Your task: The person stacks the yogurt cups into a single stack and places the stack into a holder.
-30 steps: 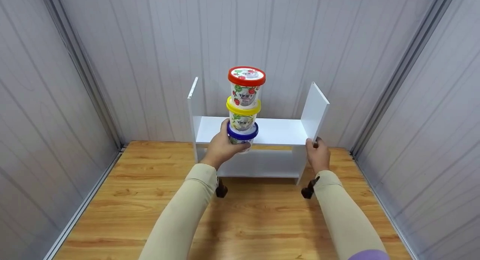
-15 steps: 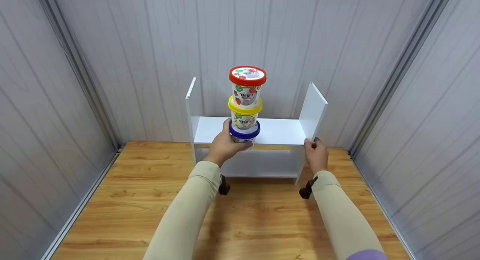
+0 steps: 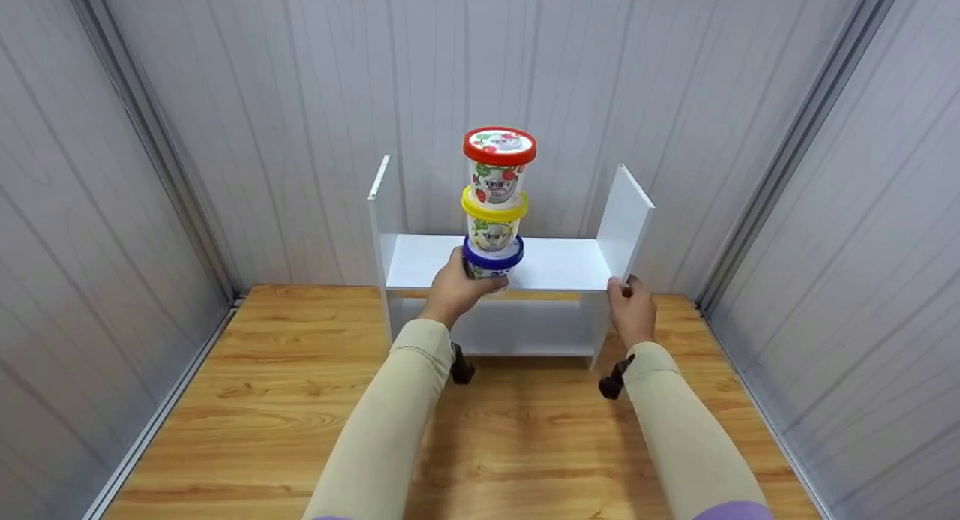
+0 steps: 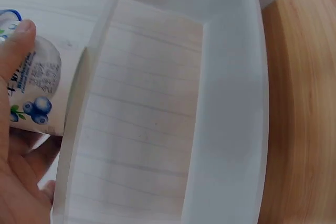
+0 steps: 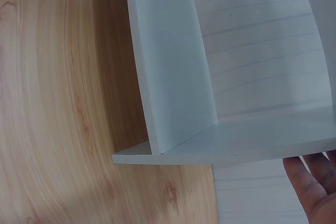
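Note:
Three lidded paper cups are stacked upright in the head view: a red-lidded cup (image 3: 497, 182) on top, a yellow-lidded cup (image 3: 491, 235) in the middle, a blue-lidded cup (image 3: 493, 262) at the bottom. My left hand (image 3: 457, 286) grips the bottom cup, thumb in front. In the left wrist view the cup's blueberry print (image 4: 38, 109) faces out, its base close to the front edge of the upper board. At right, my right hand (image 3: 634, 310) holds the side panel of the white shelf (image 3: 566, 263); in the right wrist view its fingers (image 5: 303, 181) touch the panel's outer face.
The shelf's left panel (image 3: 382, 212) and right panel (image 3: 628, 216) rise above the upper board. Below lies a lower board (image 3: 525, 332). The shelf stands on a wood-grain tabletop (image 3: 300, 400) against a pale back wall (image 3: 322, 130), with side walls left and right.
My left hand has moved the cup stack slightly to the right and up in the head view. The right hand keeps its place on the shelf panel.

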`<state>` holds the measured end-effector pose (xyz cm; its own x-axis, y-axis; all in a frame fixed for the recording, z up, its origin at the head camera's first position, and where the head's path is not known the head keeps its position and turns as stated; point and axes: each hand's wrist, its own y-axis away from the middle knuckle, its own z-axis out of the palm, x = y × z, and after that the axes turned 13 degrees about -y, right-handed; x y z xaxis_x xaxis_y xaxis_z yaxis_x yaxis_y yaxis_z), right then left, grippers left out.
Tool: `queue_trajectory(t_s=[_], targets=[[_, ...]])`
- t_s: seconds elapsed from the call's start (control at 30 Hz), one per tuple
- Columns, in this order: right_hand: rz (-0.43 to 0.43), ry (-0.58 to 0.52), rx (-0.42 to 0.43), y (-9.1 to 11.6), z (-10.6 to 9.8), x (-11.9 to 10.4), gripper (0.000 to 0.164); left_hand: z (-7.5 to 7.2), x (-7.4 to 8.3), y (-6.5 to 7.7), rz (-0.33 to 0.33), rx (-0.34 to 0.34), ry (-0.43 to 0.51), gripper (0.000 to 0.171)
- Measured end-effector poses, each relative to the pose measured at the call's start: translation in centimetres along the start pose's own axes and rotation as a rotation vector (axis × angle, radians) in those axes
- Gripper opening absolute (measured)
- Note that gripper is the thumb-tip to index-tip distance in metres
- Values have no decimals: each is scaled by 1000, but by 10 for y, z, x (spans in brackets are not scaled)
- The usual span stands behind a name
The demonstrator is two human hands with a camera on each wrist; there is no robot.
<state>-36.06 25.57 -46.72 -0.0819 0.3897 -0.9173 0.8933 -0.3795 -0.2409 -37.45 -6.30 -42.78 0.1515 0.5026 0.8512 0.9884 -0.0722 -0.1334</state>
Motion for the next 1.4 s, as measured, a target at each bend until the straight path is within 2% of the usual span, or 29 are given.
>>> queue_trajectory(t_s=[0.1,0.23,0.33,0.47,0.57,0.83,1.13,1.4], targets=[[-3,2,-4,2,0,-1,64,3,0,3,-17,14,5,92],[10,-6,-13,6,0,-1,64,5,-1,7,-32,41,-76,91],[21,-9,-12,7,1,0,64,7,-1,9,-14,57,-143,88],[-6,-7,-2,9,1,1,62,10,-1,10,22,79,-222,84],[-33,-8,8,12,1,1,59,13,0,11,23,93,-288,84],[-32,-15,10,19,-1,0,60,18,4,18,-21,125,-373,84],[-35,-27,3,26,-3,0,63,22,7,28,-79,126,-494,98],[-40,-29,-9,32,-4,0,62,24,8,36,-108,143,-542,92]])
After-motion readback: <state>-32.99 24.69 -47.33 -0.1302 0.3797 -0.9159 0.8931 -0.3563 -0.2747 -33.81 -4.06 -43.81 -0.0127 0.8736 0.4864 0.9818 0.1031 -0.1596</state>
